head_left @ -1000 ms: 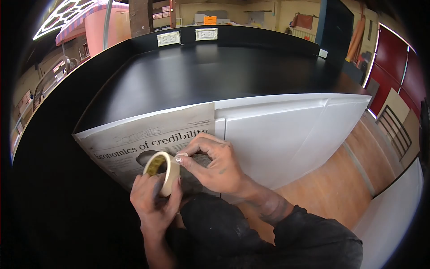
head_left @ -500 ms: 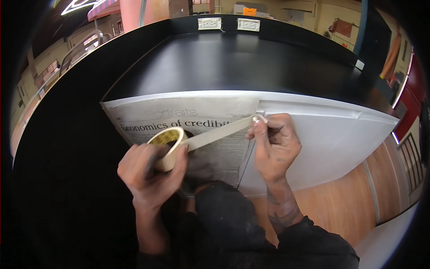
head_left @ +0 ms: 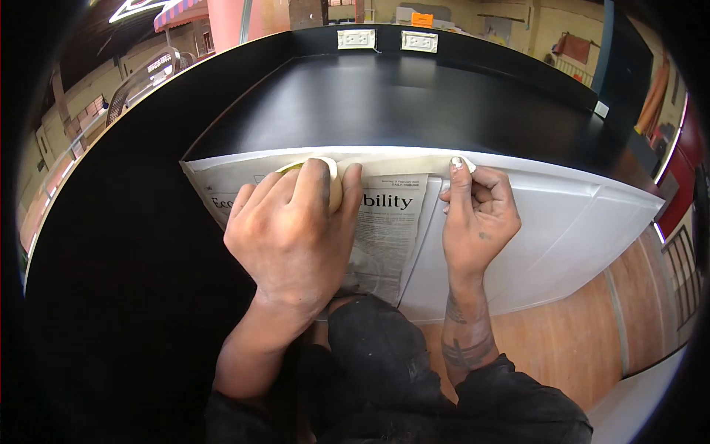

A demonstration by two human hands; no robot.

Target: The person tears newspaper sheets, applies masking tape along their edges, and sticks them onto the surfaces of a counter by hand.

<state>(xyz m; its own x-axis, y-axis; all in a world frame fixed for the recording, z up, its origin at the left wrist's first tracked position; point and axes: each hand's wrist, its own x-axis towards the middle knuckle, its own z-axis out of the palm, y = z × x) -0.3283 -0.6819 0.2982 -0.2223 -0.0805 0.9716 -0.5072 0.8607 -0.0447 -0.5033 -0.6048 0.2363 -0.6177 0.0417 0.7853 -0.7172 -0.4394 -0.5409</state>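
My left hand (head_left: 292, 222) is wrapped round a roll of masking tape (head_left: 335, 189), mostly hidden behind the fingers. From the roll a strip of masking tape (head_left: 403, 161) runs along the top edge of a newspaper sheet (head_left: 384, 237), just under the white front edge of the black counter. At the strip's other end, my right hand (head_left: 481, 214) pinches the tape between thumb and finger. The newspaper hangs over the left part of a white front panel (head_left: 547, 244). Whether the strip is pressed down along its whole length I cannot tell.
The glossy black countertop (head_left: 429, 111) stretches behind the hands, with two white socket outlets (head_left: 357, 39) on its back wall. A black side panel (head_left: 133, 222) stands at the left. Wood-look floor (head_left: 562, 340) shows at the lower right.
Both hands have moved up, bringing the tape strip from across the newspaper to its top edge. My left hand has turned knuckles up, and my right hand has shifted slightly right.
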